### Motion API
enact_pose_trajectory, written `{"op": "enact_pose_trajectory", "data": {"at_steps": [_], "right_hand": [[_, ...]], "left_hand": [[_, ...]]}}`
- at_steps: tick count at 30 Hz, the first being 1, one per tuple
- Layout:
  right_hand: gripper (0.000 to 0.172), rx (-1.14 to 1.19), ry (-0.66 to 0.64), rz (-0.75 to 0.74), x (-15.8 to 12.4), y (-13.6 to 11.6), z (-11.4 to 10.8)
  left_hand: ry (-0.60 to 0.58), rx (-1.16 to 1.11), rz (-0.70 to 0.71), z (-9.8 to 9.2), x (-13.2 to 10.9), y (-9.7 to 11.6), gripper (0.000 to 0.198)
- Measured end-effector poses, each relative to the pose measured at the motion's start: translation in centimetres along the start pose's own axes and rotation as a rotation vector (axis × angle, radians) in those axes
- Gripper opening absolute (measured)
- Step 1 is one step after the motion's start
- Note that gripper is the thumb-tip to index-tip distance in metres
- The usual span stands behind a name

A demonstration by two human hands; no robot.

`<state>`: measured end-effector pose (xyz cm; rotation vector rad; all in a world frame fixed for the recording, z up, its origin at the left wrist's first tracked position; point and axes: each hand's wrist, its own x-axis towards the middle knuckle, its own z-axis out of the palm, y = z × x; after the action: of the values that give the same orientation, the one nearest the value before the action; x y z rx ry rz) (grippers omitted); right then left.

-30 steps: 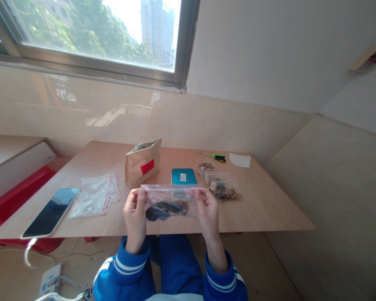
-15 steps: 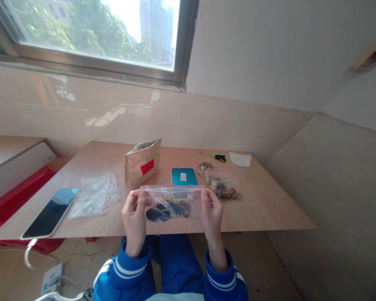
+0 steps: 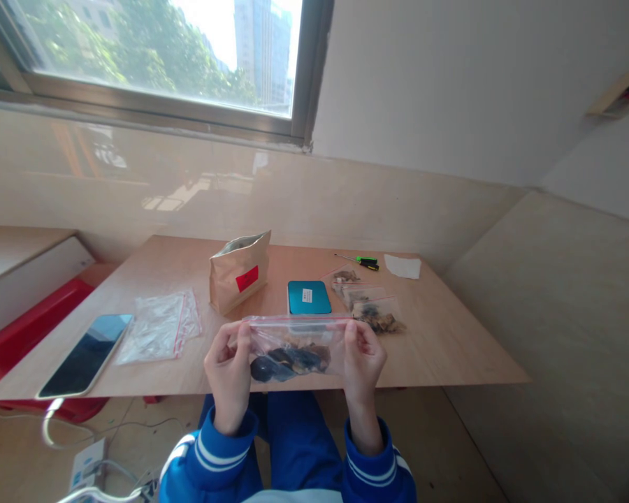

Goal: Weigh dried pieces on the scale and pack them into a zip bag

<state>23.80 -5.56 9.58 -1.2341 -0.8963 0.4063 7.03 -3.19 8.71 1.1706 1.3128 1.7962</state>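
Note:
I hold a clear zip bag (image 3: 293, 349) with a red seal strip in front of me, above the near edge of the wooden table (image 3: 440, 342). Dark and brown pieces lie in its bottom. My left hand (image 3: 226, 374) pinches the bag's top left corner, fingers closed on it. My right hand (image 3: 364, 363) pinches the top right corner the same way. The bag hangs stretched level between both hands.
On the table stand a brown paper pouch (image 3: 240, 271) with a red label, a teal case (image 3: 309, 297), filled zip bags (image 3: 372, 309), empty zip bags (image 3: 160, 326), a phone (image 3: 87, 353), a green screwdriver (image 3: 364, 262) and a white paper (image 3: 402, 266). A red box (image 3: 26, 325) sits left.
Both hands have shifted a little to the right and lower with the bag; the right hand moved outward along the seal. The contents settled toward the bag's bottom.

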Motion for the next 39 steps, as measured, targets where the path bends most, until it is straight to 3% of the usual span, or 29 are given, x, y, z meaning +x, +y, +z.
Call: {"op": "enact_pose_trajectory", "data": {"at_steps": [4, 11, 17, 25, 31, 39], "right_hand": [[0.035, 0.03, -0.011, 0.059, 0.2, 0.6, -0.1], [0.038, 0.1, -0.193, 0.246, 1.0, 2.5, 0.1], [0.036, 0.138, -0.248, 0.232, 0.9, 2.3, 0.5], [0.024, 0.15, -0.158, 0.179, 0.6, 2.2, 0.7], [0.021, 0.117, -0.111, 0.136, 0.7, 1.8, 0.0], [0.021, 0.145, -0.052, 0.151, 0.7, 1.7, 0.1]], "left_hand": [[-0.017, -0.022, -0.032, 0.3, -0.1, 0.0, 0.029], [-0.121, -0.126, -0.202, 1.1, 0.4, -1.2, 0.036], [-0.156, -0.208, -0.282, 1.2, 0.3, -1.3, 0.032], [-0.172, -0.214, -0.282, 0.8, 0.4, -0.9, 0.029], [-0.236, -0.112, -0.183, 0.4, 0.5, -0.8, 0.027], [-0.21, -0.02, -0.107, 0.6, 0.5, -0.7, 0.027]]}}
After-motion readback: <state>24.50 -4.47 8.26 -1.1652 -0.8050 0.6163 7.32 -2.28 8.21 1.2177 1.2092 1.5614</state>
